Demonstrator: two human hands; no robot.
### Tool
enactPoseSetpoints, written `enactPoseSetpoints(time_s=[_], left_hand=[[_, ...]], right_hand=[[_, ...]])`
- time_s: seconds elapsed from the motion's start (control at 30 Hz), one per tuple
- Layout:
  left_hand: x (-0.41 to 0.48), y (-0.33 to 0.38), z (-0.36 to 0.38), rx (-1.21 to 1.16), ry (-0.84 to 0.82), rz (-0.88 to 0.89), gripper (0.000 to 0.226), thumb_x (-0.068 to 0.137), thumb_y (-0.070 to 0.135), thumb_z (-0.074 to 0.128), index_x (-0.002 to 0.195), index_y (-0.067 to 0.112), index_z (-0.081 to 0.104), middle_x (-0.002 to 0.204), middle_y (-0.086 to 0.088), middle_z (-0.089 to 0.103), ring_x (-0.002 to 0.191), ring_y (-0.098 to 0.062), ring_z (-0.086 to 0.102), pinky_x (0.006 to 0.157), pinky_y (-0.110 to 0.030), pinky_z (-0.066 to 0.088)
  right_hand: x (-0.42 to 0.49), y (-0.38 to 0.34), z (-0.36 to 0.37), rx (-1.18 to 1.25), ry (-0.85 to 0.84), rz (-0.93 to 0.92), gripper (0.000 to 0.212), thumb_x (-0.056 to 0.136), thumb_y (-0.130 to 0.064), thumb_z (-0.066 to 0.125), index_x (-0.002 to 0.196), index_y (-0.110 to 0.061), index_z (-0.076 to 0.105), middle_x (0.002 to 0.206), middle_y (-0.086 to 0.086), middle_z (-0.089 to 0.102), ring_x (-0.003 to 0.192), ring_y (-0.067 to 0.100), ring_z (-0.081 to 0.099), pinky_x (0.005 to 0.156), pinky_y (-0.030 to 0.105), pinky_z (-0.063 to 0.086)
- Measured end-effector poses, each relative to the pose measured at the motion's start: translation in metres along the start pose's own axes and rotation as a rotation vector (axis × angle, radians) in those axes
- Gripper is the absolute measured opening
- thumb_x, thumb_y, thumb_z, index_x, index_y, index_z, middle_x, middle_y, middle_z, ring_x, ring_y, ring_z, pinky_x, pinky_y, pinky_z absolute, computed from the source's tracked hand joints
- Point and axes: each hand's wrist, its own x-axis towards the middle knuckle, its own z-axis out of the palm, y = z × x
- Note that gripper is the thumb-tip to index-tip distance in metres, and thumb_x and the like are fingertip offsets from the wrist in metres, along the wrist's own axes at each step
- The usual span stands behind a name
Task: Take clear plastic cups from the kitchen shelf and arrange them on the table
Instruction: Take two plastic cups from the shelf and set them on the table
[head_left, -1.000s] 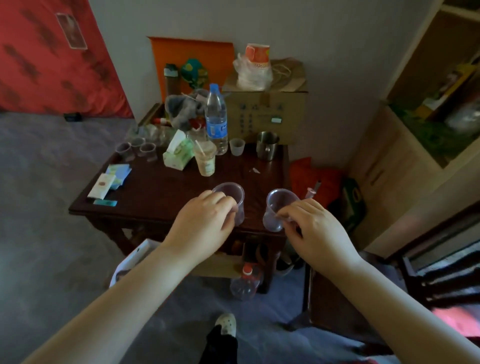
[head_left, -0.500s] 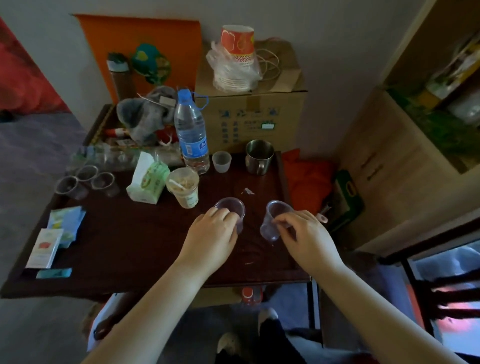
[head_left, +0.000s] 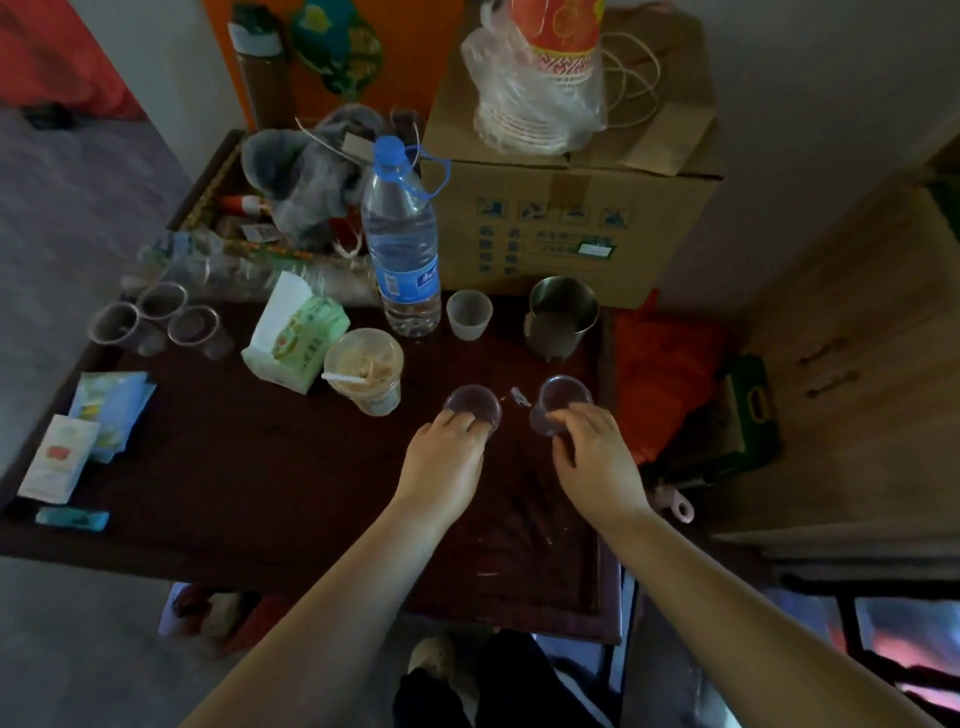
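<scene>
both hands are over the dark table (head_left: 218, 483), each with a clear cup. the left hand (head_left: 447, 462) has its fingers curled over the near rim of the left cup (head_left: 474, 402), which sits upright, mouth up, right of the drink cup (head_left: 366, 370) with its straw. the right hand (head_left: 592, 457) pinches the right cup (head_left: 561, 402) at its near side, thumb and fingers closed on the wall; this cup is tilted, mouth leaning toward the far right, base toward the hand. hard to tell whether either base is touching the wood, the light is dim there. the two cups are near each other, a small white scrap (head_left: 518, 396) between them.

behind them, a steel mug (head_left: 562, 318) at the table's far right, a small frosted cup (head_left: 469, 314) just left of it, and a tall water bottle (head_left: 401, 244) with a blue cap beside that. a green and white carton (head_left: 296, 332) stands left of the drink cup. at the far left corner, three more clear cups (head_left: 156, 322) are grouped close together. packets (head_left: 85, 436) and a lighter (head_left: 72, 518) lie along the left edge.

past the table, a cardboard box (head_left: 561, 228) carries a bag of paper cups (head_left: 535, 88). a grey cloth (head_left: 306, 171) is heaped in a tray left of the box.
</scene>
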Motion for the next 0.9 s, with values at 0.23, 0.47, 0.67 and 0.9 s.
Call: enactPoseSetpoints(time_s=[0.23,0.47,0.67,0.9], left_hand=[[0.035,-0.010,0.046,0.058,-0.132,-0.148,0.037,0.087,0.007,0.046,0.122,0.014,0.055,0.123,-0.004,0.060,0.115,-0.023,0.050,0.088,-0.035,0.042],[0.039,-0.010,0.054,0.102,-0.150,-0.205,0.043,0.088,0.011,0.046,0.131,0.011,0.046,0.129,-0.006,0.056,0.120,-0.024,0.046,0.089,-0.036,0.042],[0.033,-0.008,0.043,0.101,-0.103,-0.182,0.044,0.088,0.027,0.053,0.129,0.011,0.049,0.122,-0.004,0.060,0.112,-0.022,0.052,0.082,-0.034,0.046],[0.017,-0.010,0.013,0.075,-0.028,-0.060,0.048,0.090,0.039,0.045,0.128,0.011,0.051,0.122,-0.002,0.060,0.111,-0.021,0.054,0.085,-0.034,0.046]], right_hand=[[0.017,0.041,0.039,0.029,-0.138,0.027,0.034,0.085,-0.005,0.053,0.119,-0.004,0.053,0.126,0.012,0.054,0.130,0.022,0.033,0.104,0.031,0.033],[0.009,0.053,0.045,-0.046,-0.090,-0.030,0.032,0.082,-0.007,0.058,0.114,-0.007,0.058,0.117,0.010,0.061,0.121,0.024,0.046,0.111,0.037,0.020],[0.004,0.045,0.044,-0.048,-0.093,-0.031,0.032,0.086,-0.011,0.055,0.117,-0.007,0.058,0.121,0.010,0.060,0.125,0.023,0.043,0.111,0.035,0.022],[-0.009,0.010,0.027,-0.040,0.039,0.035,0.030,0.087,-0.018,0.052,0.116,-0.014,0.056,0.117,0.000,0.059,0.114,0.017,0.047,0.093,0.036,0.044]])
